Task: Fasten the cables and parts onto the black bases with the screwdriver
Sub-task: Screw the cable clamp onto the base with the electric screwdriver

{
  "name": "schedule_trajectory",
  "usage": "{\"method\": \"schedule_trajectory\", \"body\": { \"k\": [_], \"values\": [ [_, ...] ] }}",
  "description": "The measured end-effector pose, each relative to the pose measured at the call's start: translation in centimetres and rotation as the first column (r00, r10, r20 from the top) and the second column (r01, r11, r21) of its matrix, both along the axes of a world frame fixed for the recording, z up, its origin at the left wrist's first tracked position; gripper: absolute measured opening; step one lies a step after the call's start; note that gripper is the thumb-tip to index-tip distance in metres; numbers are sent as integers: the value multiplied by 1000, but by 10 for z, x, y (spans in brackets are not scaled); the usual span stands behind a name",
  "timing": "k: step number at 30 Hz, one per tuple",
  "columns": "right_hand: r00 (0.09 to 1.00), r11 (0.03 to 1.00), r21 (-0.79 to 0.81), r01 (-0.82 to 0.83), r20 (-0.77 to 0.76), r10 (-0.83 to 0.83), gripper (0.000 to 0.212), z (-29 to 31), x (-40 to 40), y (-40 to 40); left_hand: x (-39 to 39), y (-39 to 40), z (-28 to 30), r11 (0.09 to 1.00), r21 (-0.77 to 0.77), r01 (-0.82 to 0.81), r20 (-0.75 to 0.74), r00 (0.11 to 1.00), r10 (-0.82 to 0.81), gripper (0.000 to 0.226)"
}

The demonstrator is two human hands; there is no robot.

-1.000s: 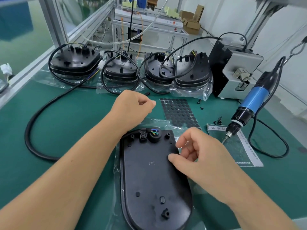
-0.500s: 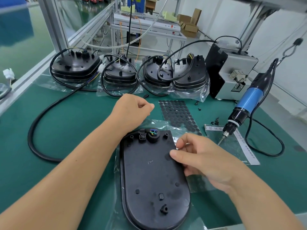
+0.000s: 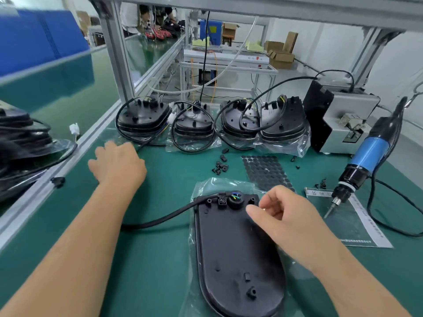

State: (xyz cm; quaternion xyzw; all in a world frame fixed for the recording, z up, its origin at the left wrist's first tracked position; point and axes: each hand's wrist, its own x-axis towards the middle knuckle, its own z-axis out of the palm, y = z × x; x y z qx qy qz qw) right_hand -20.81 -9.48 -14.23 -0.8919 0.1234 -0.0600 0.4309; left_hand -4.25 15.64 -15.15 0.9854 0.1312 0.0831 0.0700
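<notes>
- The black base [image 3: 238, 252] lies on the green mat [image 3: 160, 259] in the near middle, on a clear plastic bag. Its long axis runs near to far, with the cable end at the far edge.
- A black cable [image 3: 164, 217] leaves that far edge at a small clamp [image 3: 221, 199] and trails off to the left across the mat, passing under the left forearm.
- The right hand [image 3: 290, 223] hovers over the far right part of the base. Its thumb and forefinger are drawn close, as if pinching something small; whether they hold a screw I cannot tell.
- The left hand [image 3: 117, 164] is well to the far left of the base, fingers loose and spread over the mat, holding nothing.
- The screwdriver [image 3: 364, 161] hangs to the right of the base, tip pointing down at a printed sheet [image 3: 357, 229]. It is on the right hand's side, near it but apart.
- Judgement: the next move turns on the right hand, which is much the nearer to both the screwdriver and the screw holes at the base's far edge.
- Loose black clips [image 3: 220, 165] lie on the mat beyond the base, between the two hands.
- Four more bases [image 3: 142, 115] with cables stand in a row at the far side.
</notes>
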Motion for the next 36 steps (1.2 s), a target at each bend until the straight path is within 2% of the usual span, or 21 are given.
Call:
{"method": "schedule_trajectory", "body": {
  "k": [2, 6, 9, 11, 12, 13, 14, 15, 17, 18, 20, 21, 23, 25, 27, 28, 30, 31, 33, 34, 36],
  "values": [
    [999, 998, -66, 10, 38, -7, 18, -1, 0, 3, -2, 14, -5, 997, -3, -81, -100, 992, 80, 41],
    [999, 996, -83, 23, 33, -21, 17, -3, -1, 3, -1, 32, -4, 982, -177, -66, -75, 996, 53, 12],
    [998, 995, -93, 36, 45, -32, 16, -5, -3, 3, -8, 38, 8, 940, -341, 31, -122, 990, -77, 13],
    [998, 990, -135, 28, 57, -21, 16, -5, -5, 4, -15, 35, 17, 852, -512, 110, -154, 964, -217, 19],
    [998, 988, -152, 26, 68, -16, 15, -5, -6, 4, -16, 33, 19, 829, -532, 174, -133, 949, -284, 18],
    [997, 985, -170, 26, 82, -12, 15, -4, -7, 5, -16, 32, 20, 852, -468, 237, -118, 938, -326, 13],
    [995, 982, -187, 30, 98, -12, 15, -4, -9, 5, -16, 30, 21, 896, -340, 285, -114, 934, -340, 11],
    [993, 978, -203, 39, 117, -16, 15, -3, -11, 6, -16, 29, 20, 941, -191, 279, -118, 945, -304, 24],
    [985, 975, -214, 61, 172, -24, 16, -3, -16, 8, -15, 32, 14, 986, -12, 167, -127, 978, -167, 47],
    [980, 975, -213, 64, 198, -21, 16, -5, -19, 8, -14, 34, 11, 993, 36, 110, -122, 987, -105, 47],
    [976, 973, -225, 57, 216, -7, 17, -7, -23, 9, -13, 40, 8, 993, 82, 81, -140, 988, -69, 31],
    [978, 970, -237, 52, 211, -1, 16, -7, -25, 10, -11, 45, 6, 995, 59, 80, -139, 988, -72, 20],
    [976, 971, -235, 50, 219, 3, 15, -8, -26, 9, -7, 54, 6, 987, -128, 96, -117, 987, -111, 10],
    [967, 975, -218, 43, 253, 14, 15, -8, -26, 10, -8, 58, 12, 875, -472, 108, -160, 966, -205, 7],
    [960, 968, -249, 32, 277, 40, 14, -7, -26, 12, -13, 57, 24, 746, -658, 103, -187, 937, -294, 8],
    [959, 963, -268, 27, 280, 51, 12, -7, -26, 13, -15, 55, 29, 760, -637, 130, -208, 920, -331, 5],
    [956, 957, -288, 23, 286, 63, 11, -8, -24, 15, -21, 49, 36, 784, -587, 203, -246, 878, -412, 22],
    [953, 957, -291, 25, 296, 65, 11, -9, -24, 15, -26, 45, 38, 735, -648, 201, -255, 852, -458, 26],
    [948, 957, -289, 25, 310, 69, 13, -10, -24, 15, -36, 35, 44, 527, -834, 164, -206, 794, -572, 25],
    [948, 955, -295, 20, 310, 76, 14, -11, -23, 15, -43, 29, 48, 391, -908, 153, -145, 760, -633, 34],
    [950, 949, -316, 2, 296, 96, 16, -12, -23, 14, -58, 10, 61, 164, -979, 123, -30, 703, -710, 42]
  ]
}}
